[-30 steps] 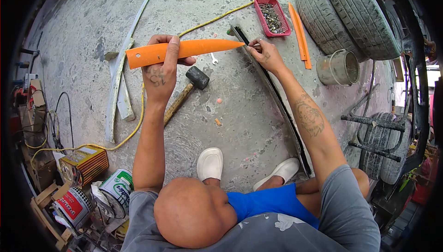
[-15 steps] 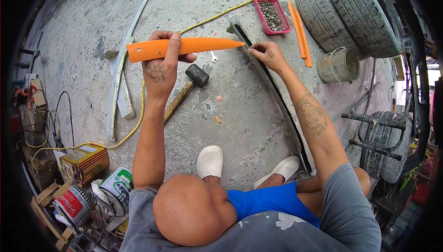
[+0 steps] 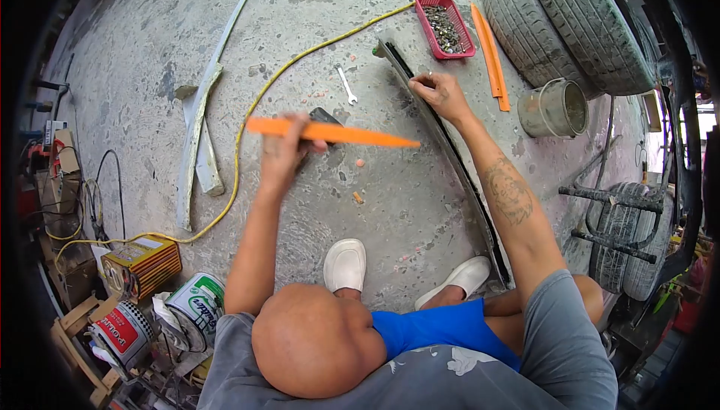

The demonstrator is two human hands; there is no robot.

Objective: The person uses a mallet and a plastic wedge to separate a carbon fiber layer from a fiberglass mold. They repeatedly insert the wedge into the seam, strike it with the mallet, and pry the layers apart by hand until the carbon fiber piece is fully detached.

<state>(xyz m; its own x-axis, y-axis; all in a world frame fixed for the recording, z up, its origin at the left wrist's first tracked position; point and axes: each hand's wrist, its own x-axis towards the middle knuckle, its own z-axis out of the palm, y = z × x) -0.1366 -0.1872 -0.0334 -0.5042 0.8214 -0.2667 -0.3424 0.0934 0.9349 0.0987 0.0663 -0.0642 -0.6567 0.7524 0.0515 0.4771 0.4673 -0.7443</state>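
Note:
My left hand (image 3: 283,151), blurred by motion, grips a tapered orange strip (image 3: 352,135) near its wide end. The strip's pointed tip reaches right, near a long, narrow dark trim piece (image 3: 457,155) on the floor. At the upper part of that trim piece, my right hand (image 3: 442,96) has its thumb and fingers pinched together. Whatever lies between those fingertips is too small or hidden to make out. A black-headed mallet (image 3: 325,117) lies mostly covered by the orange strip and my left hand. An open-end wrench (image 3: 347,87) rests on the concrete beyond.
A pink basket (image 3: 470,51) holds many small metal fasteners. Beside it lie another orange strip (image 3: 491,61), stacked tires (image 3: 585,27) and a bucket (image 3: 541,112). A yellow cable (image 3: 238,151) crosses the floor. Long pale pieces (image 3: 199,121) and paint cans (image 3: 196,305) are on the left.
My left hand has lowered the orange strip toward me and slightly right, turning it more edge-on. My right hand stays pinched at the trim piece with little movement.

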